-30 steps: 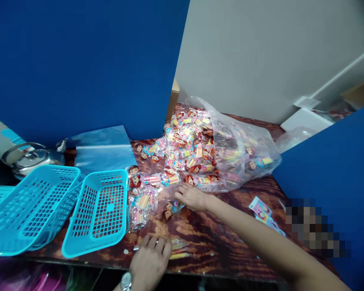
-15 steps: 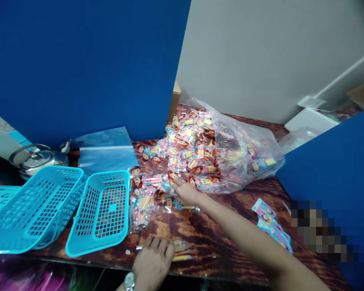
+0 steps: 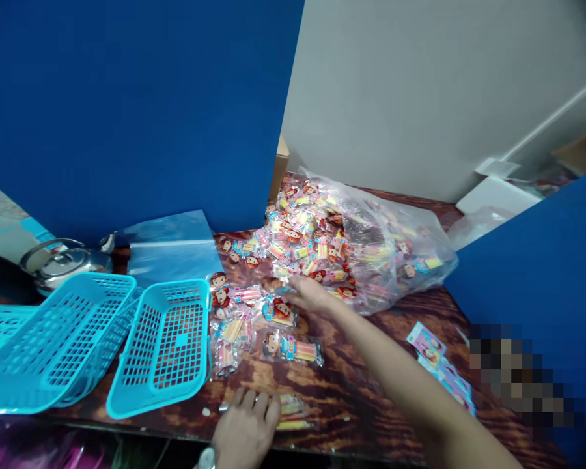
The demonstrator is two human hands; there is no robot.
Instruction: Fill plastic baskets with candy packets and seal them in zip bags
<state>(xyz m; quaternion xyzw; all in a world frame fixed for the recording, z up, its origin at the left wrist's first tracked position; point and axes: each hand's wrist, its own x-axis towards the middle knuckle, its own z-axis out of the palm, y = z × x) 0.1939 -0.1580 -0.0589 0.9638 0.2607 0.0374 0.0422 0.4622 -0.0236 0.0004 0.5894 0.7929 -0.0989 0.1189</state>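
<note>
Near the table's front edge, my left hand (image 3: 247, 423), with a watch at the wrist, rests with bent fingers over one end of a clear packet of coloured sticks (image 3: 293, 412). My right hand (image 3: 312, 296) reaches over the near side of the heap, its fingers closed around a small cartoon-figure packet (image 3: 272, 284) that is smeared by motion. Just below those fingers lies a packet with a red-haired figure (image 3: 282, 311). Another figure packet (image 3: 295, 348) sits alone between my two hands. More loose packets (image 3: 232, 330) lie to the left of it.
A large clear plastic bag (image 3: 415, 241) lies with its mouth toward a heap of packets (image 3: 305, 228). Blue baskets (image 3: 159, 345) and a metal kettle (image 3: 71, 264) stand left, near a clear plastic sheet (image 3: 173, 254). Printed cards (image 3: 442, 365) lie right. Blue panels (image 3: 141, 117) border the table.
My right hand has shifted slightly up and right, with a packet at its fingertips. The packets beneath it have moved and show more fully. My left hand stays in place.
</note>
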